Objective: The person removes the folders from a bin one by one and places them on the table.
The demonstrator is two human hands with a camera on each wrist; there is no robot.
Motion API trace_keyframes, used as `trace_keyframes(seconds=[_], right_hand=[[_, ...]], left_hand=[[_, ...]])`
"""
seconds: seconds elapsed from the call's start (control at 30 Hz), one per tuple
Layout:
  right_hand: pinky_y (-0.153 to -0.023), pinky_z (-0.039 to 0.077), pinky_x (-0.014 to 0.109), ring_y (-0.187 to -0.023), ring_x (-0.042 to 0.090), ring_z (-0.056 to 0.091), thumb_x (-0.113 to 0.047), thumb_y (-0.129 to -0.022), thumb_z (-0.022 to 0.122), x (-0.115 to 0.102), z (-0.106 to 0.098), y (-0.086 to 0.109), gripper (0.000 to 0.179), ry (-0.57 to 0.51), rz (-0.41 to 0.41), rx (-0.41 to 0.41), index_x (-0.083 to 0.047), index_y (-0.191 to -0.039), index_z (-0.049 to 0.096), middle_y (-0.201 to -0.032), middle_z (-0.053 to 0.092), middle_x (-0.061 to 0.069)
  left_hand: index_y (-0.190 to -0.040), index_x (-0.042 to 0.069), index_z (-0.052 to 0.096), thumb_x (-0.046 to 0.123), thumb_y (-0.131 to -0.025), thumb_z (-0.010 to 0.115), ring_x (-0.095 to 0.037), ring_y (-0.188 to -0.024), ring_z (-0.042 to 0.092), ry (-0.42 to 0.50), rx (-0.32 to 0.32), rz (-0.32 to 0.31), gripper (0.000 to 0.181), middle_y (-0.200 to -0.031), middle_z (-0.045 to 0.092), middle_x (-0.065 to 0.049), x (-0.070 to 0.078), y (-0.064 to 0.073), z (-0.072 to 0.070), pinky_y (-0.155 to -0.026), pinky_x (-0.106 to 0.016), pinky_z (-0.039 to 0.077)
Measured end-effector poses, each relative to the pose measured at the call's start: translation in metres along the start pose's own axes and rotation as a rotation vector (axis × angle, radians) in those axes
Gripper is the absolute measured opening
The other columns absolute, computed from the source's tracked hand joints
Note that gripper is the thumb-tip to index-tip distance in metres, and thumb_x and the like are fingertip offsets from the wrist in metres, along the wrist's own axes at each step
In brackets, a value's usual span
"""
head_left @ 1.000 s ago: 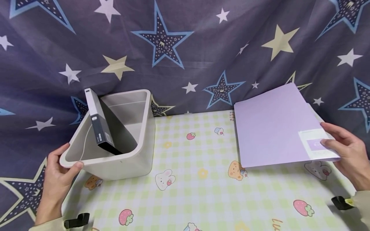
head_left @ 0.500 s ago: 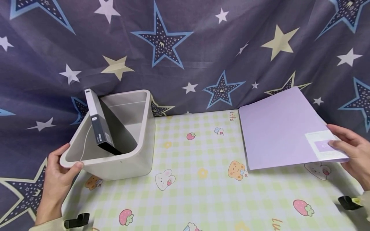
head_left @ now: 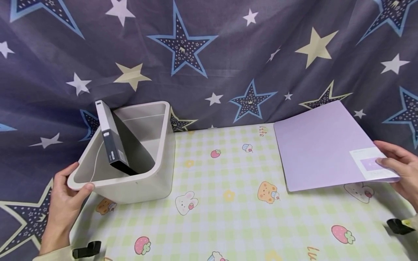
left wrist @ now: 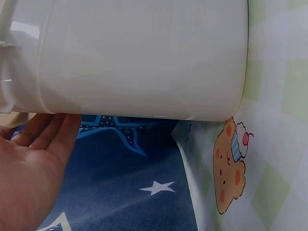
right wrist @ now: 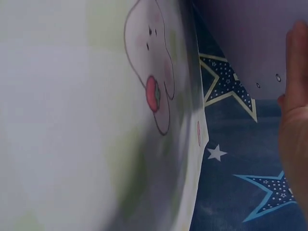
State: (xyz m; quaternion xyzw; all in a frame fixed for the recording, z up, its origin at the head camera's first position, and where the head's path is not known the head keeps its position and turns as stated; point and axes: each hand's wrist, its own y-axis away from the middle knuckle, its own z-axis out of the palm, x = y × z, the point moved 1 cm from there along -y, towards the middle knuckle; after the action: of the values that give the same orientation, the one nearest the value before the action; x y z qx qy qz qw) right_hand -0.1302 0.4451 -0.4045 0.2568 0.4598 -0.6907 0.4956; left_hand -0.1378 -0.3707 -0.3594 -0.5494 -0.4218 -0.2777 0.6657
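At the left stands a light grey plastic bin. My left hand grips its near left corner, thumb over the rim and fingers on the outer side; in the left wrist view, fingers touch the bin's wall. A dark file box with a white-and-black spine leans tilted inside the bin. On the right, my right hand pinches a flat purple file folder by its right edge. The thumb lies on the folder's white label, and the other fingers are partly hidden behind the edge.
A green-and-white checked tablecloth with cartoon prints covers the table between the bin and the folder. Behind it hangs a dark blue star-patterned curtain, close to the bin's back and the folder's far edge.
My right hand has moved the purple folder to the right, and its far edge has dropped lower. The left hand, the bin and the file box inside have stayed still.
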Motion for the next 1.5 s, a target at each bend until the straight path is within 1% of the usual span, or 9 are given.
trace_keyframes(seconds=[0.23,0.33,0.57,0.7,0.93,1.2,1.3,1.4,1.5], right_hand=[[-0.054,0.056,0.028,-0.083,0.019,0.068,0.028,-0.086,0.026,-0.002,-0.013,-0.005,0.057,0.042,0.038,-0.008,0.004,-0.127,0.058,-0.114,0.067,0.009],[-0.053,0.056,0.029,-0.081,0.018,0.069,0.026,-0.087,0.027,-0.004,-0.019,-0.006,0.057,0.063,0.082,-0.011,0.0,-0.126,0.06,-0.112,0.067,0.006],[-0.054,0.056,0.028,-0.081,0.017,0.068,0.025,-0.088,0.03,-0.005,-0.03,-0.007,0.057,0.112,0.158,-0.033,-0.003,-0.127,0.061,-0.114,0.067,0.004],[-0.054,0.056,0.028,-0.079,0.017,0.068,0.025,-0.088,0.031,-0.004,-0.038,-0.008,0.056,0.155,0.193,-0.04,-0.004,-0.127,0.061,-0.112,0.068,0.003],[-0.049,0.054,0.026,-0.069,0.017,0.067,0.024,-0.088,0.034,-0.001,-0.054,-0.004,0.056,0.232,0.197,-0.017,-0.005,-0.125,0.063,-0.106,0.069,0.001],[-0.048,0.054,0.027,-0.067,0.016,0.067,0.023,-0.088,0.038,0.001,-0.058,-0.004,0.055,0.252,0.219,-0.037,-0.009,-0.121,0.066,-0.102,0.069,-0.002],[-0.048,0.053,0.025,-0.067,0.014,0.066,0.024,-0.087,0.04,0.001,-0.055,-0.005,0.055,0.307,0.213,0.005,-0.01,-0.119,0.068,-0.103,0.069,-0.005],[-0.047,0.051,0.023,-0.067,0.01,0.063,0.022,-0.086,0.045,-0.001,-0.053,-0.006,0.054,0.397,0.234,0.056,-0.016,-0.114,0.071,-0.101,0.066,-0.012],[-0.052,0.049,0.018,-0.073,0.0,0.057,0.015,-0.087,0.054,-0.001,-0.051,-0.007,0.05,0.586,0.278,0.093,-0.027,-0.111,0.07,-0.103,0.057,-0.023]], left_hand=[[-0.137,-0.005,0.041,-0.029,-0.073,0.055,-0.015,-0.101,0.055,-0.012,0.015,-0.008,0.07,-0.123,0.05,-0.012,0.002,0.002,0.0,-0.082,-0.012,0.047],[-0.137,-0.005,0.041,-0.029,-0.073,0.055,-0.016,-0.102,0.054,-0.024,0.013,-0.008,0.07,-0.124,0.049,-0.012,0.001,0.002,0.0,-0.082,-0.012,0.047],[-0.136,-0.005,0.042,-0.029,-0.073,0.056,-0.016,-0.101,0.055,0.014,0.015,0.002,0.069,-0.123,0.049,-0.013,0.001,0.002,0.0,-0.082,-0.013,0.048],[-0.137,-0.005,0.041,-0.029,-0.073,0.056,-0.016,-0.102,0.054,-0.017,0.008,-0.005,0.07,-0.124,0.048,-0.013,0.002,0.001,0.0,-0.081,-0.012,0.047],[-0.138,-0.005,0.039,-0.029,-0.073,0.054,-0.017,-0.103,0.053,-0.016,-0.024,0.003,0.071,-0.127,0.047,-0.013,-0.001,-0.002,0.002,-0.082,-0.012,0.047],[-0.137,-0.005,0.041,-0.029,-0.072,0.054,-0.016,-0.102,0.054,-0.018,-0.011,0.007,0.071,-0.125,0.049,-0.012,0.0,-0.001,0.001,-0.082,-0.012,0.047],[-0.137,-0.005,0.041,-0.029,-0.072,0.054,-0.016,-0.102,0.055,-0.011,-0.004,0.006,0.07,-0.125,0.049,-0.013,0.0,-0.001,0.002,-0.082,-0.012,0.047],[-0.137,-0.005,0.042,-0.03,-0.072,0.055,-0.016,-0.102,0.055,-0.007,0.006,-0.003,0.07,-0.124,0.049,-0.013,0.001,0.0,0.002,-0.082,-0.013,0.047],[-0.137,-0.004,0.042,-0.03,-0.072,0.055,-0.016,-0.102,0.055,-0.005,0.01,-0.007,0.07,-0.124,0.049,-0.013,0.0,0.0,0.002,-0.082,-0.012,0.047]])
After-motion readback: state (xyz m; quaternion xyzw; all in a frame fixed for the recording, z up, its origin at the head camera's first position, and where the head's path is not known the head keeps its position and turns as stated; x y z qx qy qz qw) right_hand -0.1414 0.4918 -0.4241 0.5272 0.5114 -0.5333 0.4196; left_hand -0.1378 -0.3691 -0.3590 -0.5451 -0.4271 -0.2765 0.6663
